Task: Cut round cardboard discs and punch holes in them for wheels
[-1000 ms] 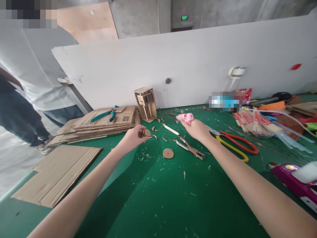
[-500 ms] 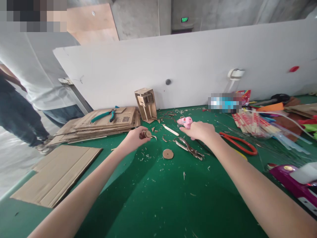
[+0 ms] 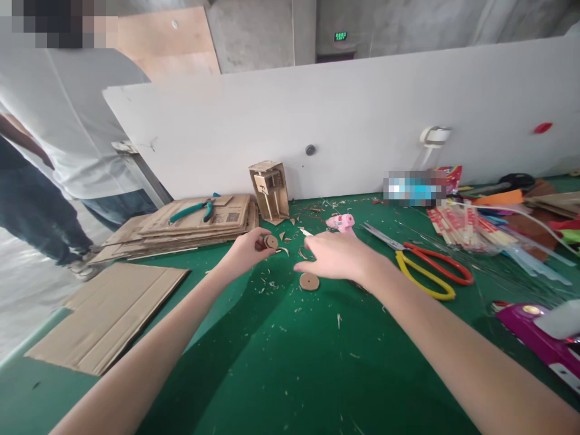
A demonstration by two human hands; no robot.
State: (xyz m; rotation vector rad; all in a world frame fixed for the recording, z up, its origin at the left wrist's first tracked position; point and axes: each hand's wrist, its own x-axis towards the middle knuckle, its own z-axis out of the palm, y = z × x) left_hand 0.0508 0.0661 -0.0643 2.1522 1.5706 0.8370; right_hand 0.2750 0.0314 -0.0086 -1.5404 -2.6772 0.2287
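Observation:
Pinched in my left hand (image 3: 247, 252) is a small stack of round cardboard discs (image 3: 270, 243) with a hole in the middle. My right hand (image 3: 338, 257) is open, fingers apart, above the green table, and nothing shows in it. Just beyond it stands a pink hot glue gun (image 3: 341, 222). A single cardboard disc (image 3: 309, 281) with a centre hole lies flat below my right fingertips. My right hand mostly covers the metal pliers-like tool and part of a pale stick (image 3: 306, 232). Scissors (image 3: 419, 261) with red and yellow handles lie to its right.
A cardboard box model (image 3: 270, 192) stands against the white partition (image 3: 254, 115). Teal-handled pliers (image 3: 193, 211) rest on stacked cardboard (image 3: 181, 232) at left, near a loose cardboard sheet (image 3: 113, 314). Packaged sticks (image 3: 466, 226) and a purple device (image 3: 528, 338) are at right. Two people stand far left.
My right hand has let go of the pink glue gun and moved left and nearer, over the metal tool. The scissors are now fully exposed. My left hand keeps the discs almost still.

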